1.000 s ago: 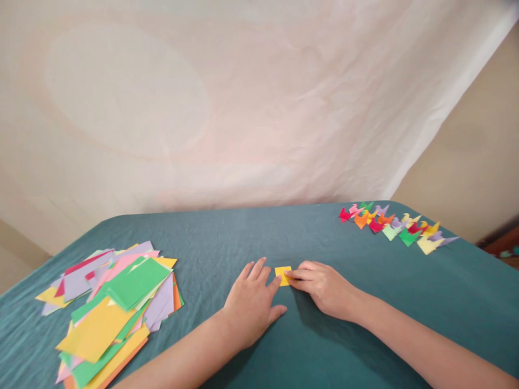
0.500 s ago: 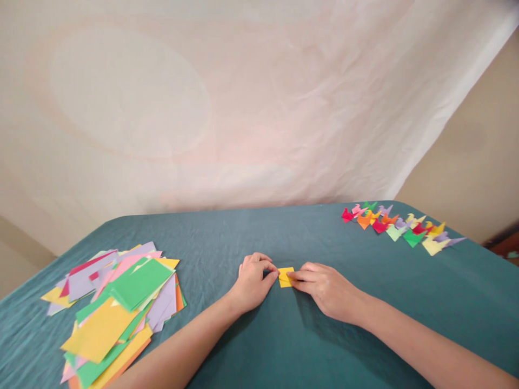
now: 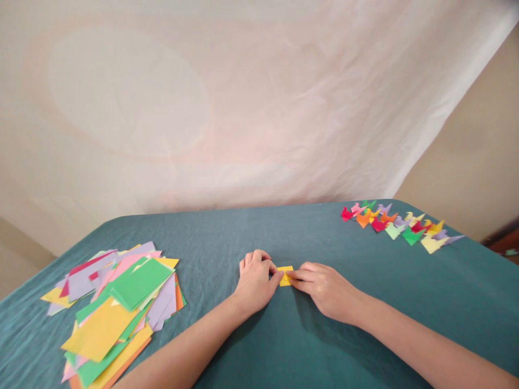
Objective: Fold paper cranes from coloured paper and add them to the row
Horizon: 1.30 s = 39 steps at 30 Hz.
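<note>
Yellow folded origami paper (image 3: 286, 282) lay between the left hand (image 3: 256, 282), pinching its left edge, and the right hand (image 3: 324, 292), fingertips together on its right, thumb grip unclear.

The left hand (image 3: 257, 281), splayed wide a second ago, is now curled in, fingers bent! Its thumb, then stretched out below the yellow paper (image 3: 286, 269), has swung up to the sheet's left edge.

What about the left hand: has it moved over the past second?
Yes. Judged against the colored paper pile, which looks unmoved, the left hand has shifted forward, higher in the view.
</note>
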Each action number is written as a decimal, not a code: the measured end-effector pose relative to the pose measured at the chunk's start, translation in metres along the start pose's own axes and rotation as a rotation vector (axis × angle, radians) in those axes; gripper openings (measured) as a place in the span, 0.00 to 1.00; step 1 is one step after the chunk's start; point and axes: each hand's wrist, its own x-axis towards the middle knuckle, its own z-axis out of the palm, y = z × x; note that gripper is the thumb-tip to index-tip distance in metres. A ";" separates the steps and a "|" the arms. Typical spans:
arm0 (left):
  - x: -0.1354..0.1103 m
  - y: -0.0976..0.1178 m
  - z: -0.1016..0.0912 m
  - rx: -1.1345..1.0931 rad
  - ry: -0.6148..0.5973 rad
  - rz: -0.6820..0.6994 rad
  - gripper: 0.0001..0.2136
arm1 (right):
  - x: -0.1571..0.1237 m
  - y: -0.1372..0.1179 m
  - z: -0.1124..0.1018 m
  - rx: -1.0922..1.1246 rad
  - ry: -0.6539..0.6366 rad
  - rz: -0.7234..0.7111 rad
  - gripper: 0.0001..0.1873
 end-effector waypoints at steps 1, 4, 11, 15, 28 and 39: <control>0.000 0.000 0.000 0.004 0.001 0.004 0.09 | 0.000 0.000 0.000 -0.001 0.001 0.000 0.16; -0.001 0.001 -0.001 0.025 0.000 0.013 0.09 | 0.001 -0.001 0.000 -0.001 -0.008 0.007 0.16; -0.002 -0.003 -0.007 0.067 -0.008 0.072 0.05 | 0.000 -0.001 -0.001 0.004 -0.016 0.018 0.16; -0.004 -0.004 -0.021 0.100 -0.023 0.136 0.09 | -0.001 -0.001 0.000 -0.008 -0.022 0.019 0.17; -0.038 0.035 -0.026 0.477 -0.155 0.291 0.19 | -0.001 0.002 0.001 0.007 0.002 -0.006 0.16; -0.033 0.037 -0.030 0.528 -0.166 0.248 0.18 | 0.000 -0.002 -0.004 0.027 -0.015 0.013 0.16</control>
